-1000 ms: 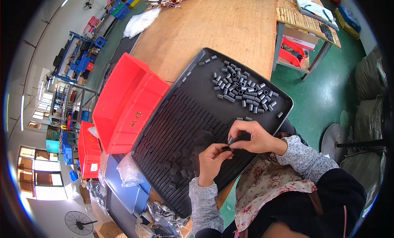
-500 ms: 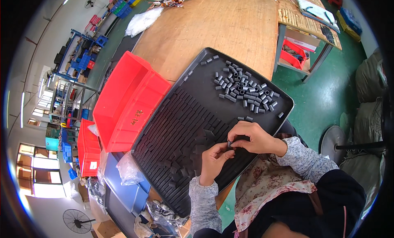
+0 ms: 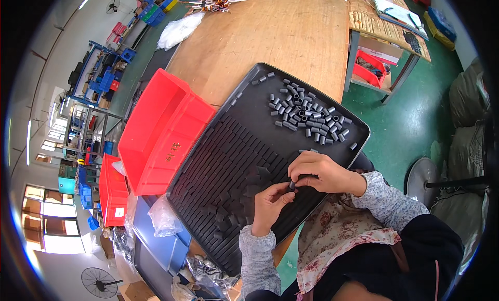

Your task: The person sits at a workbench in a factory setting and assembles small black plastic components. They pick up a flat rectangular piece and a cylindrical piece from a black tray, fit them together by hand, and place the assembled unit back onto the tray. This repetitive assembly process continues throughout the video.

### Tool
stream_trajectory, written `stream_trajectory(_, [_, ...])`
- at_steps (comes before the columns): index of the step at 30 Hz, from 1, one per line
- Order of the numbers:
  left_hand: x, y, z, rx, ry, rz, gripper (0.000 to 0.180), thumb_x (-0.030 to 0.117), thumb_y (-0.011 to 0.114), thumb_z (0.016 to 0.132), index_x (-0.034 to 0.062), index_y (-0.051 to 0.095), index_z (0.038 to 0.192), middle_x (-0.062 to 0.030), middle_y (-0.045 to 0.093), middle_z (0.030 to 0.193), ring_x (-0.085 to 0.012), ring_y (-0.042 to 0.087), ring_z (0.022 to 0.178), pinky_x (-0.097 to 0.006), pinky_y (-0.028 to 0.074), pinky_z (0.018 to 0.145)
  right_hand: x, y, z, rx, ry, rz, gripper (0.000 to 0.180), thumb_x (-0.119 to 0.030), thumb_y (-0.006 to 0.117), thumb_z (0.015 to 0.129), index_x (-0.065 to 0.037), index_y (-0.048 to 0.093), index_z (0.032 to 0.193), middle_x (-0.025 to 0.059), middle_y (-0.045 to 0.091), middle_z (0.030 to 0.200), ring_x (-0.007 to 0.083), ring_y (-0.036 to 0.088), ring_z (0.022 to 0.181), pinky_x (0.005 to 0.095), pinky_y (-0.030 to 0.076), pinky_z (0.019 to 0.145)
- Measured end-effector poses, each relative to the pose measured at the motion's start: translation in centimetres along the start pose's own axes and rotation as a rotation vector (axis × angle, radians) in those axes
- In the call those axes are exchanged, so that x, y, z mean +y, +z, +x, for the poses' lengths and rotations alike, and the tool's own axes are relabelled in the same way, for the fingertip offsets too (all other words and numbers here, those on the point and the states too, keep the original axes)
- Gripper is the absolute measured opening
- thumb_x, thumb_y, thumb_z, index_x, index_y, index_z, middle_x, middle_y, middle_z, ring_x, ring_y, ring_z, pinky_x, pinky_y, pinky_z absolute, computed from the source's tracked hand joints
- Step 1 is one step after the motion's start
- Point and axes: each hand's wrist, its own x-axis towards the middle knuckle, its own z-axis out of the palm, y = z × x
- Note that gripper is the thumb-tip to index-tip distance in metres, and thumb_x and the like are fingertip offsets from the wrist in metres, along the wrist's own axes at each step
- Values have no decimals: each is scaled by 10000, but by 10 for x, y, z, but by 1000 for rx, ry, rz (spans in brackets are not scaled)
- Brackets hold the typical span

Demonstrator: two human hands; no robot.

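Over the near side of a large black tray [image 3: 249, 101], both hands meet at one small dark grey tube [image 3: 291, 186]. My left hand [image 3: 268, 206] pinches it from the left with thumb and forefinger. From the right, my right hand [image 3: 323, 174] closes its fingertips on the same piece; the fingers partly hide it. Short grey tubes [image 3: 306, 114] lie in a loose pile at the tray's far right. Dark flat pieces [image 3: 228, 150] cover its left part in close rows, and several loose ones [image 3: 223, 218] lie scattered on top near my left hand.
A red bin [image 3: 163, 137] leans against the tray's left edge, with another red bin [image 3: 113, 189] beyond it. Clear plastic bags [image 3: 164, 218] lie at the lower left. The wooden table [image 3: 270, 31] extends behind the tray. A round stand base [image 3: 422, 181] is on the floor at right.
The view has shifted slightly. Both hands stay together at the small tube, with only slight finger movement; the tube shows a little more between the fingertips.
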Motion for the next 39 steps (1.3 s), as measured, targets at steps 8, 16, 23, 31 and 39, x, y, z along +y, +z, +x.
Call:
stream_trajectory(8, [8,4,0,21,65,33,291,66,711,881,-35,657,1149,-78,714,966,-105,649,825,-235,537,747,3,6,-5,21,378,487,134,34,712,787,-15,630,880,51,665,890,171,628,823,289,492,761])
stream_trajectory(16, [5,3,0,7,13,-3,263,59,683,901,-51,654,1138,-94,711,957,-117,644,766,-244,541,685,-3,1,1,-41,94,70,161,31,725,755,-28,616,859,72,660,937,237,614,864,334,493,766])
stream_trajectory(23, [5,1,2,34,34,-36,260,44,691,890,-58,654,1127,-89,701,944,-126,644,763,-248,544,678,-4,9,1,13,60,71,178,16,736,737,-26,611,858,68,661,934,261,607,869,355,494,763])
stream_trajectory(31, [7,5,1,2,11,-30,261,40,711,871,-46,664,1113,-90,707,949,-118,645,776,-255,554,707,0,7,-2,12,164,164,170,27,725,757,-10,638,898,70,673,866,231,631,824,335,494,743])
stream_trajectory(39, [14,3,0,8,20,-67,271,59,723,867,-47,666,1110,-103,711,959,-114,641,767,-245,540,685,0,6,-3,69,162,205,161,36,728,730,-24,666,865,71,679,881,251,626,835,345,495,736])
